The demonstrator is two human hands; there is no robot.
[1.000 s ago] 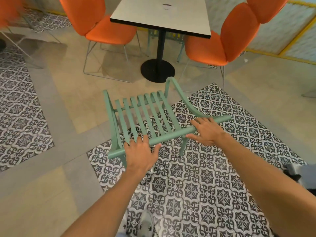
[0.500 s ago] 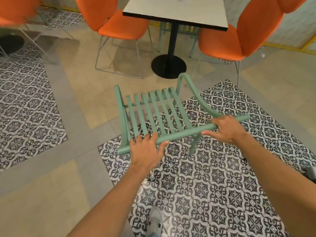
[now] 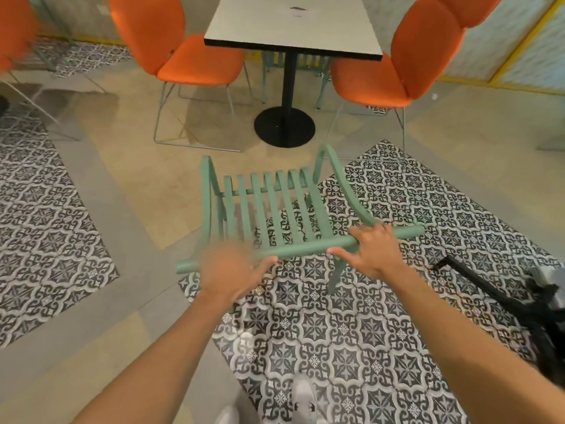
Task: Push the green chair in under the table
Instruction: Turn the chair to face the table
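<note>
Standing short of the table [image 3: 293, 24], the green chair [image 3: 269, 209] is resting partly on the patterned floor tiles [image 3: 351, 347], its slatted seat facing the black pedestal base [image 3: 284, 126] and well apart from it. At left, the left hand [image 3: 227, 272] is blurring against the top rail [image 3: 305, 248]; whether it is clasping the rail or only pressing on it cannot be told. Farther right, the right hand [image 3: 371, 252] is wrapping the same rail, fingers [image 3: 365, 232] over the top and thumb underneath, clamped on it. Pushing well probably means driving both hands evenly along the rail, so the chair is travelling straight and not swinging toward either side. The lane ahead is lying between the left orange chair [image 3: 183, 56] and the right orange chair [image 3: 406, 65], and the green armrests appear likely to pass near their wire legs. The pedestal base is limiting how deep the front legs can go, while the table edge is overhanging the space where the seat should be ending. At far right, a dark strapped object [image 3: 519, 304] is lying on the floor beside the person, clear of the path.
</note>
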